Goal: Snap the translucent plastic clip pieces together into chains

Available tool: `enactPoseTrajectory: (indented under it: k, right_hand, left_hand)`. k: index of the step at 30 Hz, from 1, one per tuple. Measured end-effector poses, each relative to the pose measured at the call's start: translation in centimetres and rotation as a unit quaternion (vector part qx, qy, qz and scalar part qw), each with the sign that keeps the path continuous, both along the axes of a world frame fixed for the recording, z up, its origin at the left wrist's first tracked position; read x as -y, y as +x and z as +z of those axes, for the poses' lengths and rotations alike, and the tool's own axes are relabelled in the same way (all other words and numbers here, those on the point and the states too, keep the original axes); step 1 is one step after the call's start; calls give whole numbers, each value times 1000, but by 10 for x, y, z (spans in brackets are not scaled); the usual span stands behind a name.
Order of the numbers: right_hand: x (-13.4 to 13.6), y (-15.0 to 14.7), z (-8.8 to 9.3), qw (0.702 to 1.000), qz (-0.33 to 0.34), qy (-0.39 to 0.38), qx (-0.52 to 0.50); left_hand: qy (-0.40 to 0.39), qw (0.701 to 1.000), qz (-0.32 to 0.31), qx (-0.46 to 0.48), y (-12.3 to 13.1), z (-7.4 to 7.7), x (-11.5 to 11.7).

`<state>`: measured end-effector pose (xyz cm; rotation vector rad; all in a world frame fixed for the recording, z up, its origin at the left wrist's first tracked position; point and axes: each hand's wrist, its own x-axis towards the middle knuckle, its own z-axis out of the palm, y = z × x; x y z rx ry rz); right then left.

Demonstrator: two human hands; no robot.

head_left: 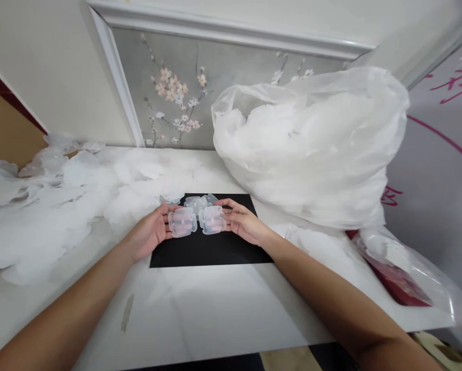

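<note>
My left hand grips a translucent plastic piece with wavy edges, its fingers behind it and showing through. In my right hand is a second translucent plastic piece of the same shape, with fingers also behind it. The two pieces are held side by side with a narrow gap between them, above a black mat. Just beyond them, more clear pieces lie at the back of the mat.
A large heap of similar translucent pieces covers the table's left side. A big, full plastic bag stands at the back right. More pieces lie beside my right forearm, near a red tray under clear plastic. Tape sticks to the table.
</note>
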<state>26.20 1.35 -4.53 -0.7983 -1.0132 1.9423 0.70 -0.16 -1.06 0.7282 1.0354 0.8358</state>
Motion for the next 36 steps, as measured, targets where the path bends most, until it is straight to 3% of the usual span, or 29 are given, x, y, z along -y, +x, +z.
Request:
enactPoseTrajectory:
  k: [11, 29, 36]
  right_hand:
    - [1, 2, 0, 999, 41, -20, 23]
    - [1, 6, 1, 996, 68, 22, 60]
    - [1, 6, 0, 997, 67, 3, 45]
  left_hand:
    - [5, 998, -69, 3, -2, 0, 3]
    - [17, 996, -83, -3, -1, 0, 4]
    - [2, 996, -87, 12, -2, 0, 5]
